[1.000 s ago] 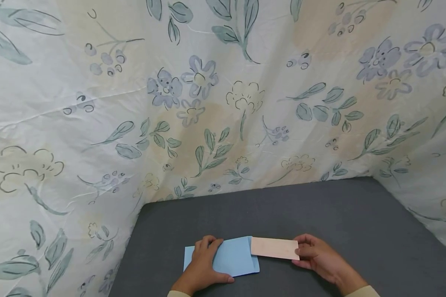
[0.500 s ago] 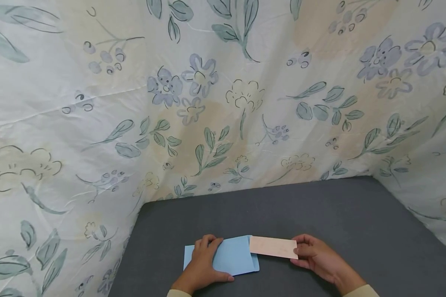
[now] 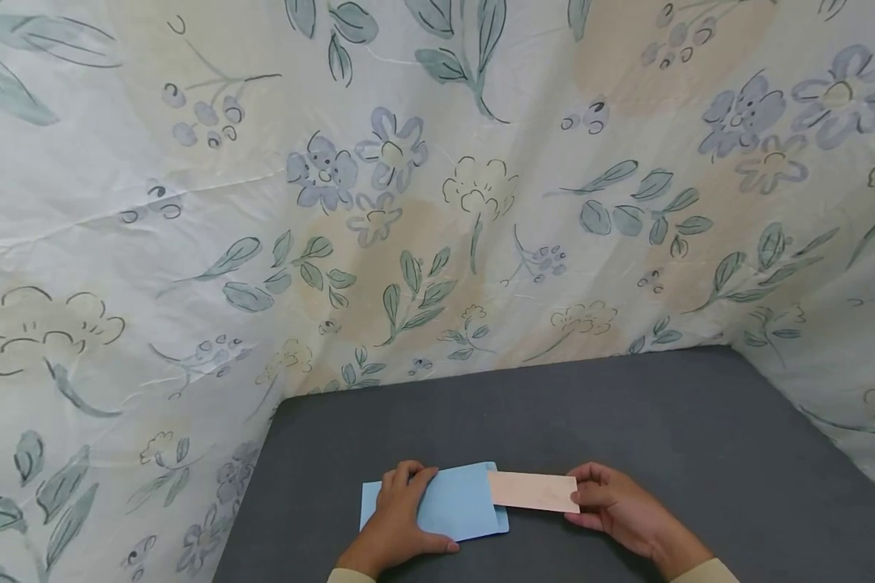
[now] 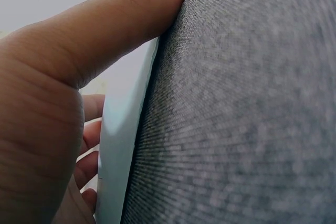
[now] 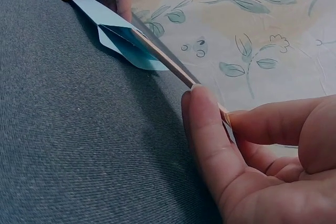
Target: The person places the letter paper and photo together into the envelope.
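A light blue paper envelope [image 3: 458,504] lies on the dark grey table, its mouth facing right. My left hand [image 3: 401,514] holds it across the middle, thumb along the near edge and fingers at the far edge. In the left wrist view the thumb [image 4: 121,22] runs beside the envelope's edge [image 4: 123,129]. My right hand [image 3: 623,510] pinches the right end of a flat peach-coloured card [image 3: 532,491] between thumb and fingers. The card's left end is at the envelope's mouth; the right wrist view shows the mouth gaping, with the card [image 5: 176,69] slanting up from it.
The dark grey cloth-like tabletop [image 3: 554,421] stretches behind and to both sides of the hands. Floral fabric [image 3: 481,202] hangs along the table's back and sides like a wall.
My right hand has moved slightly left with the card, whose left end now sits a little farther into the envelope's mouth. The left hand and envelope have stayed in place.
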Action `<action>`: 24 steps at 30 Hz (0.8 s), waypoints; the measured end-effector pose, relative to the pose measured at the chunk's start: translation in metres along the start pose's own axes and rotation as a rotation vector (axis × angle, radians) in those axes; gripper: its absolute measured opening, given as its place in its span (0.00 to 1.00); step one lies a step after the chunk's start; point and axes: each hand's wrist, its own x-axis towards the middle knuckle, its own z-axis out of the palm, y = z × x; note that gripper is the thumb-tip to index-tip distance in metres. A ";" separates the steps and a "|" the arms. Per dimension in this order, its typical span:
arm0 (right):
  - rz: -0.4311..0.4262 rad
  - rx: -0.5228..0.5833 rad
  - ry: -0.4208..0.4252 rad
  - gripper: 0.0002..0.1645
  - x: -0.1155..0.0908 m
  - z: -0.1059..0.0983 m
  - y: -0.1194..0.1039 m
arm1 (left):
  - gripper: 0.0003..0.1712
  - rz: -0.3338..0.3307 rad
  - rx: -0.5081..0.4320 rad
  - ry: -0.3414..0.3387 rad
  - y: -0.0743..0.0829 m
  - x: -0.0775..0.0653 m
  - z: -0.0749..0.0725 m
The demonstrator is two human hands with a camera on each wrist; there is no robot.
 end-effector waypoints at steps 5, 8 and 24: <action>0.007 -0.011 0.009 0.16 0.002 0.003 0.001 | 0.67 -0.004 0.000 -0.005 -0.001 0.000 -0.001; 0.014 -0.022 0.013 0.16 0.003 0.006 0.001 | 0.68 -0.005 0.000 -0.006 -0.001 0.000 -0.001; 0.029 -0.065 0.037 0.20 0.010 0.015 0.001 | 0.68 -0.014 0.006 -0.010 0.000 0.000 0.000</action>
